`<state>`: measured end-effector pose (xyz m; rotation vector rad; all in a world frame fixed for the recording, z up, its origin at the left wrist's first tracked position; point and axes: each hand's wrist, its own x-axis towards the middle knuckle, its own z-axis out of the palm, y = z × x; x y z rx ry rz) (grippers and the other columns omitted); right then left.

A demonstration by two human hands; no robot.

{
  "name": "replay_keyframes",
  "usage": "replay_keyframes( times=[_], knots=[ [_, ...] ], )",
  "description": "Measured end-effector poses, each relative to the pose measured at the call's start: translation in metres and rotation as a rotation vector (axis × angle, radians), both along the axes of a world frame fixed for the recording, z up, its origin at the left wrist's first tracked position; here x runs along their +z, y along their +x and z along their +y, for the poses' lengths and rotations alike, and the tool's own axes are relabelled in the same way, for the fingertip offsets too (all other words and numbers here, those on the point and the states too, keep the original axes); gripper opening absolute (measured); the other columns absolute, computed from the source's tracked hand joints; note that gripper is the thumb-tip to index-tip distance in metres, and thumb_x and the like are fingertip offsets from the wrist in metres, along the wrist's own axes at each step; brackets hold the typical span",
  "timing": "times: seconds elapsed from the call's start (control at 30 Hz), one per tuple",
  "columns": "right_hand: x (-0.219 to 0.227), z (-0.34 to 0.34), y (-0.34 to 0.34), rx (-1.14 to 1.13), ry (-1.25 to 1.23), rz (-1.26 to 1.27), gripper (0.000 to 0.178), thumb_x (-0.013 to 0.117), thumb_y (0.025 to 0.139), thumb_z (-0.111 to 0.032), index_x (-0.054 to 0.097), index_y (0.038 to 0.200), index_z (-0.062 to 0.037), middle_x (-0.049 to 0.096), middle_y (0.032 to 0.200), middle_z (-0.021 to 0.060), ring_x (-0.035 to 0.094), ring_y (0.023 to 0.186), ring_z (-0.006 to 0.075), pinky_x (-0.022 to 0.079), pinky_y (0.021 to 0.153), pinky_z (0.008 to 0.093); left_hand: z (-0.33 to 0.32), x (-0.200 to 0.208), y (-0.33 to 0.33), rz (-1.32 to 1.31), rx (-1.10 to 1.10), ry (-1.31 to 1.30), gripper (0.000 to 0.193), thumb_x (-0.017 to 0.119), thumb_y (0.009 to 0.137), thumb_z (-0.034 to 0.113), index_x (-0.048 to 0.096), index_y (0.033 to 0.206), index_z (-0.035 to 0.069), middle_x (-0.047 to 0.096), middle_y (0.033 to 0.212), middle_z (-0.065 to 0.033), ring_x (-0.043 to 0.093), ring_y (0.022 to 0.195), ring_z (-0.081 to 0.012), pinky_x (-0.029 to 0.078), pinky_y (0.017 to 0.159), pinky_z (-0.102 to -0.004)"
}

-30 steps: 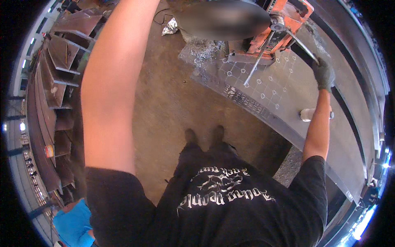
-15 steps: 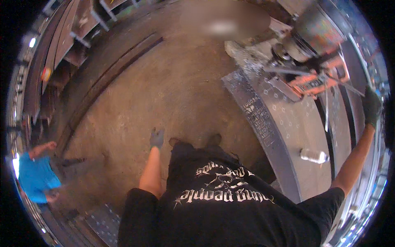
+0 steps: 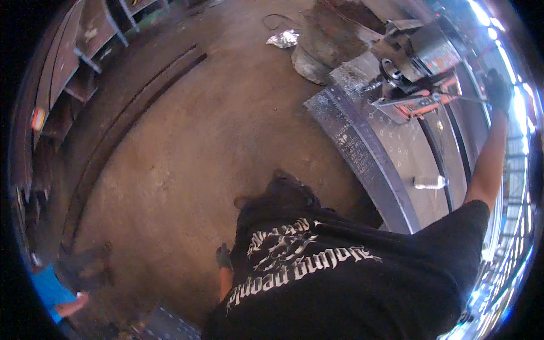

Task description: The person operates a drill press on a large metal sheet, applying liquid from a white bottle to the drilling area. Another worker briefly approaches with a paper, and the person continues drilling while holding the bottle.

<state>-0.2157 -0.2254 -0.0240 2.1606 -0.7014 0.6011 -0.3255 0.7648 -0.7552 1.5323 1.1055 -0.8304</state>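
My right hand [image 3: 498, 95], in a dark glove, is raised at the far right. It closes round the end of a thin handle lever [image 3: 473, 99] on an orange and grey drilling machine [image 3: 428, 103]; glare and blur hide its finger detail. The machine stands on a long curved steel beam [image 3: 371, 153] with punched marks and white lettering. Down beside my body hangs my left hand [image 3: 224, 256], gloved in grey, its fingers loosely extended and holding nothing.
A clear plastic bottle [image 3: 429, 182] lies on the beam. Crumpled foil [image 3: 283, 38] is on the floor beyond, near a dirty sack-like heap [image 3: 311, 65]. A curved steel strip [image 3: 141, 113] lies left. Steel sections [image 3: 79, 62] line the left side. A person in blue [image 3: 54, 292] is at lower left.
My right hand has swung up and away with the lever. My left hand has dropped back against my side. The view has shifted, and the person in blue appears lower.
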Motion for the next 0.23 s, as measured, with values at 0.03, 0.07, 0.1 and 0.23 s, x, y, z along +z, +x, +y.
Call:
replay_keyframes(
  times=[0.03,0.07,0.1,0.23],
  knots=[
    [0.009,0.006,-0.011,-0.027,-0.014,-0.031,0.056,0.061,0.106,-0.055,0.069,0.142,-0.0126,0.074,0.133,0.0222,0.075,0.115,0.0366,0.059,0.099,0.0504,0.006,-0.001,0.015,-0.033,-0.031,0.015,0.048,0.068,0.104,0.046,0.059,0.136,0.011,0.064,0.127,-0.0115,0.064,0.104,-0.0263,0.053,0.086,-0.0428],
    [0.015,0.009,-0.015,-0.042,-0.03,-0.065,0.057,0.06,0.106,-0.055,0.068,0.143,-0.0123,0.074,0.133,0.0225,0.075,0.115,0.0364,0.059,0.1,0.0504,0.015,-0.005,0.03,-0.076,-0.038,0.038,0.045,0.069,0.104,0.045,0.06,0.132,0.011,0.065,0.123,-0.0107,0.064,0.1,-0.0246,0.053,0.083,-0.0418],
    [0.022,0.013,-0.016,-0.05,-0.046,-0.104,0.058,0.06,0.106,-0.056,0.068,0.144,-0.012,0.074,0.134,0.0228,0.075,0.115,0.0363,0.059,0.1,0.0505,0.024,-0.011,0.046,-0.12,-0.044,0.06,0.042,0.069,0.104,0.044,0.061,0.129,0.011,0.066,0.118,-0.0098,0.064,0.096,-0.023,0.054,0.08,-0.0408],
    [0.014,0.037,0.03,0.015,-0.098,-0.239,0.062,0.059,0.106,-0.058,0.067,0.146,-0.0114,0.073,0.135,0.0248,0.076,0.116,0.0355,0.059,0.101,0.0508,0.09,-0.054,0.108,-0.306,0.199,-0.079,0.036,0.07,0.105,0.04,0.061,0.125,0.012,0.068,0.109,-0.0069,0.064,0.087,-0.0183,0.055,0.07,-0.0364]
  ],
)
